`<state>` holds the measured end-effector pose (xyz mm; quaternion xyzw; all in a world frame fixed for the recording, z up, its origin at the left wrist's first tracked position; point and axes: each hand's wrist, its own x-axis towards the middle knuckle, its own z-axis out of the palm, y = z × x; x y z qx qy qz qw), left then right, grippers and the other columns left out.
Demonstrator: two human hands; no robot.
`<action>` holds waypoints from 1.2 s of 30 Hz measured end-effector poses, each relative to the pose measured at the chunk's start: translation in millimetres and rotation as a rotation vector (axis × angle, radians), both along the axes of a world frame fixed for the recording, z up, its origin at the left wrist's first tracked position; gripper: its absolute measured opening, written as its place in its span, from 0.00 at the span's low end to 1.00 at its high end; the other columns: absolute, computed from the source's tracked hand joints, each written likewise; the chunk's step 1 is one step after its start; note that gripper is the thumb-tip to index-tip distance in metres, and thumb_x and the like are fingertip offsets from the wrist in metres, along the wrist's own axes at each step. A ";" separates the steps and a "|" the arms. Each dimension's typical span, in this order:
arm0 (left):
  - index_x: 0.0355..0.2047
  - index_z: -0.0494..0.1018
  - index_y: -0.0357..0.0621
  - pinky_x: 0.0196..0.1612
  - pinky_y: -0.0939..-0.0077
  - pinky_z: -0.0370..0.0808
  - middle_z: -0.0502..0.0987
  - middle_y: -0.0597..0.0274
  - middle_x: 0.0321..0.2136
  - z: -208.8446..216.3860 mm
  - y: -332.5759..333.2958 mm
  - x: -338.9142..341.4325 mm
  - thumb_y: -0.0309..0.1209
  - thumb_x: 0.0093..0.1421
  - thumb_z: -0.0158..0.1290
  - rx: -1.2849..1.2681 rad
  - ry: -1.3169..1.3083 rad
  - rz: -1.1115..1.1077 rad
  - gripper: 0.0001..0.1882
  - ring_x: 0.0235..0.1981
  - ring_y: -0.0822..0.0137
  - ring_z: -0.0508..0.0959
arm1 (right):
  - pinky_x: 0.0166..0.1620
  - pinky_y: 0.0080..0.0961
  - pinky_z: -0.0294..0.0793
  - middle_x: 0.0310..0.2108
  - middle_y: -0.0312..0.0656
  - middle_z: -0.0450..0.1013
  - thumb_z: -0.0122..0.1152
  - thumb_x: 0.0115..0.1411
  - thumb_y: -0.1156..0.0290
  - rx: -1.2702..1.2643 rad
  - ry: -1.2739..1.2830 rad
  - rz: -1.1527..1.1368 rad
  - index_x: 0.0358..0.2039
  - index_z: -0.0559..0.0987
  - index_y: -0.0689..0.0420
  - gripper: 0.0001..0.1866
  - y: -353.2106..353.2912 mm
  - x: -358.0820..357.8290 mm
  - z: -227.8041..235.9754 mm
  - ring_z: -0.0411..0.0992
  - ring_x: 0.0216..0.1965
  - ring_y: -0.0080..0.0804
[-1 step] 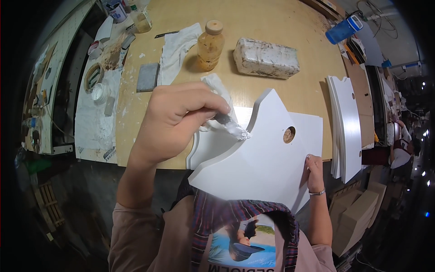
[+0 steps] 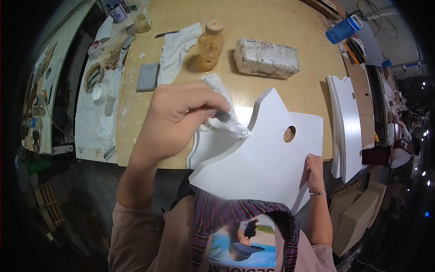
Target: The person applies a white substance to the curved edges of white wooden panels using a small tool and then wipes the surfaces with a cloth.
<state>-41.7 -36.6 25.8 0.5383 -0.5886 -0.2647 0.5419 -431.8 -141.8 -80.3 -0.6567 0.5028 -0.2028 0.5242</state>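
Observation:
Between the thumb and fingers of my left hand [image 2: 170,120] is a small putty knife [image 2: 233,125], its tip smeared with white paste. That tip touches the curved upper-left edge of a white shaped board [image 2: 258,158], which has a round hole near its right side. The board is held tilted up in front of my body. My right hand [image 2: 314,173] grips its right edge, thumb on the face and fingers hidden behind. Beneath and behind it lie other white boards [image 2: 312,124]. A crumpled white cloth [image 2: 217,88] lies just beyond my left hand.
On the wooden table [image 2: 267,20] stand a capped bottle [image 2: 210,47] and a plastic-wrapped block [image 2: 266,59]. A grey sanding block [image 2: 147,77] lies left, by a white cloth [image 2: 180,43]. An open jar of white paste [image 2: 99,94] is further left. Stacked white boards [image 2: 345,129] lean right.

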 end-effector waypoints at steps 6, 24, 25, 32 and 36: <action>0.31 0.76 0.29 0.28 0.84 0.69 0.76 0.55 0.27 -4.0 3.9 3.3 0.10 0.51 0.46 0.080 0.240 -0.044 0.10 0.25 0.73 0.73 | 0.22 0.21 0.41 0.14 0.25 0.48 0.52 0.61 0.53 0.007 -0.028 -0.014 0.13 0.55 0.53 0.27 -0.5 -1.9 -3.4 0.45 0.19 0.15; 0.31 0.76 0.30 0.27 0.81 0.69 0.76 0.55 0.26 -20.4 13.3 -1.3 0.08 0.48 0.46 -0.197 0.007 0.130 0.13 0.24 0.70 0.73 | 0.22 0.22 0.41 0.15 0.24 0.49 0.53 0.61 0.56 0.038 -0.008 -0.022 0.13 0.57 0.53 0.25 -1.6 -2.4 -1.9 0.44 0.19 0.15; 0.30 0.76 0.30 0.27 0.80 0.69 0.76 0.55 0.25 -19.5 17.6 0.6 0.08 0.47 0.46 -0.202 -0.009 0.165 0.13 0.23 0.69 0.73 | 0.22 0.21 0.41 0.14 0.24 0.49 0.52 0.62 0.56 0.037 0.005 -0.027 0.13 0.57 0.52 0.25 -1.3 -1.4 -0.6 0.44 0.19 0.15; 0.28 0.77 0.31 0.25 0.77 0.68 0.75 0.54 0.22 -9.6 28.2 7.9 0.09 0.42 0.50 -0.262 -0.252 0.082 0.13 0.22 0.63 0.73 | 0.22 0.21 0.42 0.14 0.25 0.49 0.52 0.63 0.54 0.035 0.061 -0.005 0.13 0.57 0.53 0.26 0.8 14.5 9.4 0.45 0.19 0.15; 0.28 0.76 0.31 0.27 0.77 0.69 0.75 0.54 0.22 -10.0 29.2 19.5 0.09 0.42 0.50 -0.315 -0.360 0.185 0.12 0.23 0.62 0.74 | 0.23 0.25 0.46 0.14 0.30 0.49 0.51 0.59 0.61 -0.144 0.072 0.072 0.15 0.56 0.57 0.22 0.4 33.4 8.2 0.46 0.20 0.20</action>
